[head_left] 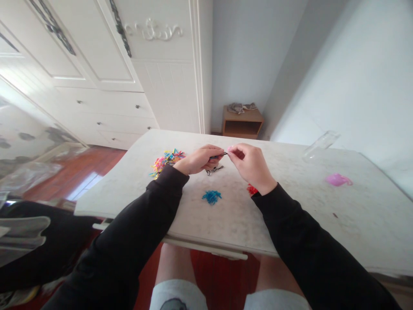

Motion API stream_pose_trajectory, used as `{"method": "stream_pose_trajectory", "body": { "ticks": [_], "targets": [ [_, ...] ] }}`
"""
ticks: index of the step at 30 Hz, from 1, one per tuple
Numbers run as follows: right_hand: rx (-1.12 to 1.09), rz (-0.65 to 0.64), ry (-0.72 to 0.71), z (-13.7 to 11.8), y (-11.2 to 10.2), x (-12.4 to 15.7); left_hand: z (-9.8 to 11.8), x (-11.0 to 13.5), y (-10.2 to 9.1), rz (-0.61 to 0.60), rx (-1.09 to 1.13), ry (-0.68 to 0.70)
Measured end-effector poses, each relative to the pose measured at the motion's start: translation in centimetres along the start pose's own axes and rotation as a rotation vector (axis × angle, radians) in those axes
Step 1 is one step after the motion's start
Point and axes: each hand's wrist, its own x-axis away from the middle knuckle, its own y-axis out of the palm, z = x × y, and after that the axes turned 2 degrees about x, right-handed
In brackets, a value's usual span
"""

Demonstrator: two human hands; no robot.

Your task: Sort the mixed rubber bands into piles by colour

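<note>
- The black strand (225,153) looks like a thin elastic band, so I would judge it almost weightless, soft and limp when slack, with springy give when pulled.
- Its thinness likely makes it fiddly: a fingertip pinch near each end should suit it better than a full palm, and a hard pull might snap it or let it slip free.
- The left hand (204,159), toward nine o'clock of the strand, has its grip clamped on one end, thumb against the fingers.
- The right hand (251,162), toward three o'clock, has thumb and forefinger pinched together, apparently on the other end; a pink speck there is too small to identify.
- The strand is above the table (232,226), bridging the small gap between both sets of fingertips; it looks dark, narrow and slightly curved, and whether it forms a closed loop is unclear.
- From the strand, similar black bands (215,170) lie loose at seven o'clock, a tangled blue pile (212,197) between six and seven, and a red pile (252,190) at five, partly behind the right wrist.
- A multicoloured heap (164,163) sits near nine o'clock, partly covered by the left forearm.
</note>
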Motion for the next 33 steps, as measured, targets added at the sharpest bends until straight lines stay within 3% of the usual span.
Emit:
{"method": "stream_pose_trajectory", "body": {
  "ticks": [8, 10, 15, 20, 27, 33],
  "targets": [
    [0.007, 0.01, 0.001, -0.1, -0.1, 0.0, -0.2, 0.0, -0.1, -0.069, -0.041, 0.026],
    [0.003, 0.0, 0.001, 0.1, -0.1, 0.0, -0.3, -0.1, -0.5, -0.031, -0.091, 0.046],
    [0.002, -0.011, 0.009, 0.3, 0.0, 0.0, 0.1, -0.1, -2.4, 0.242, -0.595, 0.127],
    [0.012, -0.03, 0.001, 0.0, 0.0, 0.1, 0.7, 0.7, -3.5, 0.224, -0.92, 0.14],
    [0.03, -0.065, -0.023, -0.4, -0.1, 0.3, 1.2, 1.3, -3.1, 0.208, -0.944, 0.183],
    [-0.084, -0.163, -0.007, -1.1, -0.3, 0.3, 0.7, 0.7, -2.7, 0.319, -0.819, 0.187]
  ]
}}
